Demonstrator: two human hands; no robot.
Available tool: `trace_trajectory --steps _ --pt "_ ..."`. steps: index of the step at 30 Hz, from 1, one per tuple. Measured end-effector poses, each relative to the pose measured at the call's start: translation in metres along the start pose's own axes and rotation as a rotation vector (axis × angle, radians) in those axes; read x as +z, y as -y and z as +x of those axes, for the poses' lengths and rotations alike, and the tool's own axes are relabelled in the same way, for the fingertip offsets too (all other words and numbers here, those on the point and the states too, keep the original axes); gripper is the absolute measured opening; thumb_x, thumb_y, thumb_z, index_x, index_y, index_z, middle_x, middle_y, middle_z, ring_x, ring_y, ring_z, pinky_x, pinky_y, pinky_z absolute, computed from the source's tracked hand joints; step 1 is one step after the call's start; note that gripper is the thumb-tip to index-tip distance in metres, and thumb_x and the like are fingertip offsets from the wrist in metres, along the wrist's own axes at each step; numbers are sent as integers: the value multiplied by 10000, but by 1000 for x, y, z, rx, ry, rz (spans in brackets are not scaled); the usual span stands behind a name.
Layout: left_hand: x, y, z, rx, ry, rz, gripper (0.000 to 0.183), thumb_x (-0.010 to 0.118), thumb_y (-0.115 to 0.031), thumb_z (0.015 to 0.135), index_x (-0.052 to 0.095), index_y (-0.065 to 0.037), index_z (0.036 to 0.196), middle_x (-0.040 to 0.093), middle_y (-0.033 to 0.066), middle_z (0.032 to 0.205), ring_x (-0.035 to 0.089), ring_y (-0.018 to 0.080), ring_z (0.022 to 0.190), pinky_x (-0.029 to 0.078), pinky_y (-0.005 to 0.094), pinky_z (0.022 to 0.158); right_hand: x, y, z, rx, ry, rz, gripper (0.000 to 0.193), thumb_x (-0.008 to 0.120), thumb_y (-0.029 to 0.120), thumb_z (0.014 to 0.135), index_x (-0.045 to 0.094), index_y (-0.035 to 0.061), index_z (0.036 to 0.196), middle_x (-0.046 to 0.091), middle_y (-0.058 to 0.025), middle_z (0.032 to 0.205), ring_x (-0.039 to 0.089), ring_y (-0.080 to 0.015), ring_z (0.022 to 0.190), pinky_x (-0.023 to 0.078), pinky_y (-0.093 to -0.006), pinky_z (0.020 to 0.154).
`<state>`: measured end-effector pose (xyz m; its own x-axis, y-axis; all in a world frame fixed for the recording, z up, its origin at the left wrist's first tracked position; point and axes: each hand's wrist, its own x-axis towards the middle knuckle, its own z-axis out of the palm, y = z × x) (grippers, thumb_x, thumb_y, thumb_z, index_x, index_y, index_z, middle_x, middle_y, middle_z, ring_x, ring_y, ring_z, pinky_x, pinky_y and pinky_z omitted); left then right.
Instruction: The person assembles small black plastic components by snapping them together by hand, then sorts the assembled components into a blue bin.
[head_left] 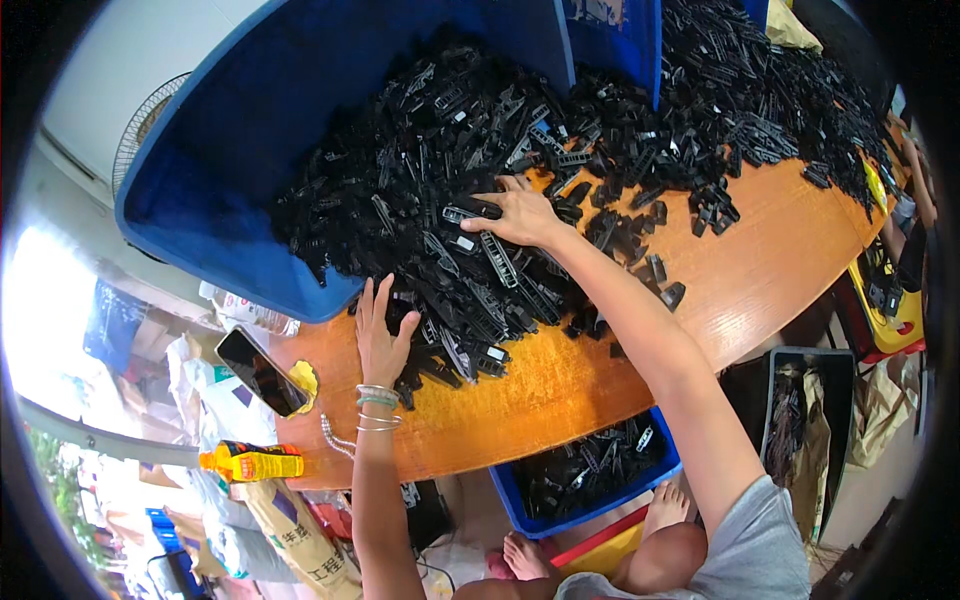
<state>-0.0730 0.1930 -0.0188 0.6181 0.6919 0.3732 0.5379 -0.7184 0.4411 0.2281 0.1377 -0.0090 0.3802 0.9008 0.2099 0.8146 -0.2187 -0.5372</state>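
A large heap of black plastic parts point(400, 180) spills out of a tipped blue bin point(190, 200) onto a wooden table point(750, 260). At the heap's near left edge is my left hand point(382, 335), its fingers stretched and apart beside the parts; bracelets circle that wrist. Farther in, over the middle of the heap, my right hand point(525, 215) has its thumb and forefinger on either side of a black plastic part point(458, 214) with a pale ribbed face. Its other fingers are partly hidden.
On the table's left lie a phone point(262, 372), a yellow bottle point(255, 462) and a chain point(336, 440). Below the front edge stands a blue crate point(520, 505) of parts. At right are a dark crate point(840, 400) and a yellow container point(890, 325). Another person's arm point(918, 165) shows far right.
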Motion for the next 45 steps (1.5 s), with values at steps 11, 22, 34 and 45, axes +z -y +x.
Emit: trace_trajectory --steps 11,22,34,45 --pt "-4 -19 -28 38 -43 -48 694 671 -449 881 404 -191 1467 333 260 1506 333 439 1375 271 503 1131 -4 13 -39 7 12 121 830 526 808 746 610 229 1335 451 -287 1415 399 -434 1337 332 -499 1109" --pt "-15 -105 -130 42 -121 -38 408 832 -186 749 579 -19 1022 573 123 925 557 296 811 452 394 730 -78 -14 -196 -56 -333 390 107 641 88 878 653 -18 873 592 -123 824 591 -239 737 470 -336 679" --pt "30 -166 -134 337 -52 -396 198 775 -26 738 652 -12 893 643 105 898 592 310 857 475 373 741 -52 -6 -278 -84 -464 225 147 698 39 832 677 34 978 614 -91 955 593 -228 844 458 -319 706" --pt "45 -175 -68 283 336 -400 120 663 -93 869 699 19 893 594 144 825 594 304 770 483 371 702 -60 8 -293 410 -161 1124 326 527 122 1007 570 50 1322 566 20 750 475 -38 573 375 -185 530"
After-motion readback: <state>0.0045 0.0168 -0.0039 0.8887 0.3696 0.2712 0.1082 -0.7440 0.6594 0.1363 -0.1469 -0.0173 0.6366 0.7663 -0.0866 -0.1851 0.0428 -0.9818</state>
